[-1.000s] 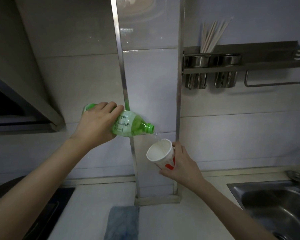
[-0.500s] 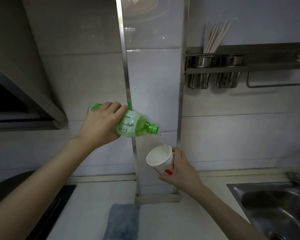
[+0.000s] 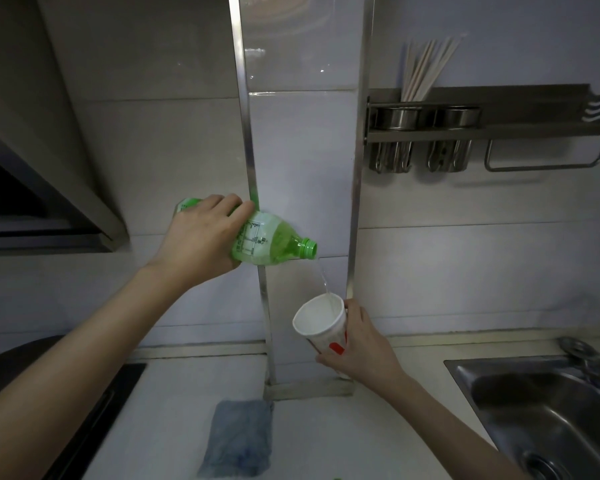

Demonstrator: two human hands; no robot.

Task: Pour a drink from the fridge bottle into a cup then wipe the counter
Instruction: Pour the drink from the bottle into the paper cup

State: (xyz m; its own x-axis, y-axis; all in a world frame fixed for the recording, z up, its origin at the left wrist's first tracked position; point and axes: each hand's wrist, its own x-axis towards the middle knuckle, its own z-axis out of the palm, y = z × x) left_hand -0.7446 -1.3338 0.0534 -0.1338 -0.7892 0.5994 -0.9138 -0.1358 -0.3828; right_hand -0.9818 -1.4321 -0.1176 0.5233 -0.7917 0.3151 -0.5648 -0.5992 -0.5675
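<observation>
the bottle (image 3: pixel 271 242), green with a pale label, lies almost on its side in the air. it is gripped round its body by the left hand (image 3: pixel 201 237), whose fingers curl over the top and hide the rear half. its uncapped green neck points away from that hand, to the right and slightly down. a thin stream of clear liquid (image 3: pixel 323 277) falls from the mouth, below and to the right of the left hand, into the cup (image 3: pixel 321 320). the cup is white paper with red marks on its side, held off the counter (image 3: pixel 174 410) and tipped so its open mouth leans up and left toward the bottle. the stream meets its far inner wall. the right hand (image 3: pixel 357 344) holds the cup from its right side, one finger up near the rim and another curled under the lower wall. a folded blue-grey cloth (image 3: pixel 238 438) lies flat on the counter, below both hands and between them. a tiled column (image 3: pixel 302 150) with metal edge strips rises behind the two hands. right of the right hand is a steel sink (image 3: pixel 551 410). above that hand hangs a metal wall rack (image 3: pixel 482 129) with two steel holders, one with chopsticks (image 3: pixel 426 69). a black cooktop (image 3: pixel 118 393) lies under the left forearm, and a range hood (image 3: pixel 49 188) juts out up and left of the left hand.
</observation>
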